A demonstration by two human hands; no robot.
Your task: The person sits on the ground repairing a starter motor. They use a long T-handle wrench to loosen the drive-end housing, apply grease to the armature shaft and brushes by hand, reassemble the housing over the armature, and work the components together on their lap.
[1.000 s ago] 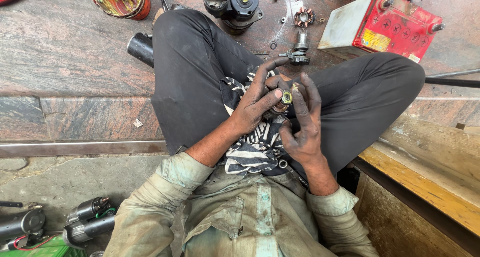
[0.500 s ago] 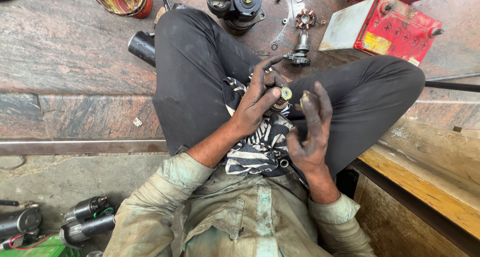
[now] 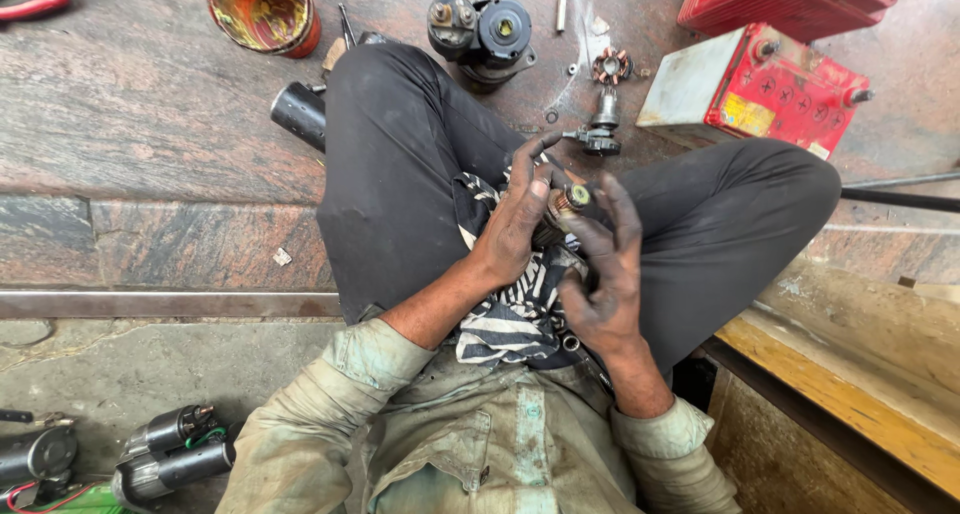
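Armature: a small motor armature [image 3: 562, 206] is sitting over the lap, its brass-coloured end pointing up toward the camera, its body mostly hidden by fingers.
Left hand: the left hand [image 3: 515, 224] is closing around the armature from the left side, thumb and fingers wrapped on its upper part.
Right hand: the right hand [image 3: 605, 274] is cupping the armature from below and the right, fingers spread and pressed against it.
Change: half a second ago the right palm was lifted open and apart from the piece; now it is coming back onto it, so both hands are gripping again.
Meaning: the piece is looking settled between the two palms, likely being turned or rubbed rather than set down.
Cloth: a black-and-white patterned cloth [image 3: 500, 314] is lying across the lap, under the hands.
Legs: the person is sitting cross-legged in dark trousers [image 3: 400, 164] on a reddish stone floor [image 3: 130, 124].
Near parts: a small gear shaft [image 3: 598, 129] is lying just beyond the knees, with a copper-toned brush ring [image 3: 610, 66] past it.
Further out: a starter housing [image 3: 485, 34] is standing at the top, a painted tin [image 3: 262, 12] to its left, a red battery [image 3: 765, 86] to the right.
Lower left: two more starter motors [image 3: 170, 454] are lying by the left elbow.
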